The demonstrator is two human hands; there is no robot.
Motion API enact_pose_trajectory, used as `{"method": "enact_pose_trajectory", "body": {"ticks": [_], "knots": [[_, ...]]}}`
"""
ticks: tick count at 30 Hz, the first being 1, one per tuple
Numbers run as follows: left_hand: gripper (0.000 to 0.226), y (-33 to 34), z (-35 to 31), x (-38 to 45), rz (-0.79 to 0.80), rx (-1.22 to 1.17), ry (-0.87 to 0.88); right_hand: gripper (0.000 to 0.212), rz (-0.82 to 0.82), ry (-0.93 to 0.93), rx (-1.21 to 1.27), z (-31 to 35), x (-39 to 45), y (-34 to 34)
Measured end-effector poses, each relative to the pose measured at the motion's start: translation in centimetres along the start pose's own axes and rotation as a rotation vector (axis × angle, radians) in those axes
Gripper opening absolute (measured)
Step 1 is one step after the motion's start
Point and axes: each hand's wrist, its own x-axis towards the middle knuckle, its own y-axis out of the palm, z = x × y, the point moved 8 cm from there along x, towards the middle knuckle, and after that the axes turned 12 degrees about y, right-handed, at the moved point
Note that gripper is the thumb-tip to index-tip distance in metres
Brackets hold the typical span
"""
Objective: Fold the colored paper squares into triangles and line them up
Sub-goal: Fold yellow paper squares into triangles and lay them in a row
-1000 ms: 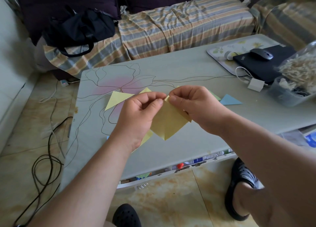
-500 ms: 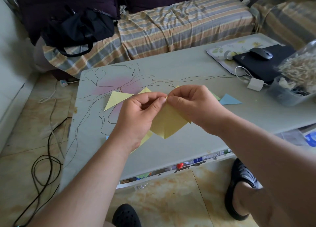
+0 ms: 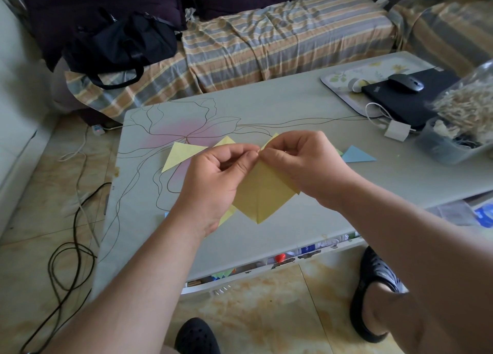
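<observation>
A yellow paper square [image 3: 262, 193] hangs in the air above the table, bent along its diagonal. My left hand [image 3: 213, 183] and my right hand [image 3: 304, 164] both pinch its top corners, fingertips nearly touching. On the table [image 3: 266, 247] behind my hands lies a folded yellow triangle [image 3: 180, 153], with the tip of a second yellow one [image 3: 225, 141] beside it. A blue triangle [image 3: 356, 155] lies to the right. Another yellow paper piece [image 3: 228, 214] peeks out under my left wrist.
At the table's right end sit a patterned tray [image 3: 346, 72], a black laptop [image 3: 405, 97] with a mouse [image 3: 405, 83] on it, a white charger [image 3: 396, 131] and a plastic tub [image 3: 448, 145]. A striped sofa with a black bag [image 3: 120, 44] stands behind. Cables lie on the floor at left.
My fingertips have drawn closer together at the paper's top, bringing the two corners almost onto each other. The paper and hands otherwise stay in place.
</observation>
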Motion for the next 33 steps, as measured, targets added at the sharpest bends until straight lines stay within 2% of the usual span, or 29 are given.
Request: {"method": "enact_pose_trajectory", "body": {"ticks": [8,14,20,26,33], "knots": [[0.014,-0.1,0.2,0.1,-0.017,-0.052,-0.015,0.012,0.064,-0.022,0.07,0.0,0.2,0.6],[0.017,-0.2,-0.1,0.1,0.021,0.021,0.013,0.013,0.025,-0.096,-0.078,0.5,-0.2,0.3],[0.011,-0.6,-0.6,0.2,0.015,0.069,0.041,0.012,0.059,-0.156,-0.16,1.3,-0.6,0.5],[0.006,-0.8,-0.7,0.2,-0.037,0.122,0.048,0.026,0.014,-0.211,-0.235,1.9,-0.7,0.6],[0.008,-0.7,-0.4,0.0,-0.079,0.106,0.044,0.013,0.005,-0.192,-0.172,1.7,-0.5,0.7]]}}
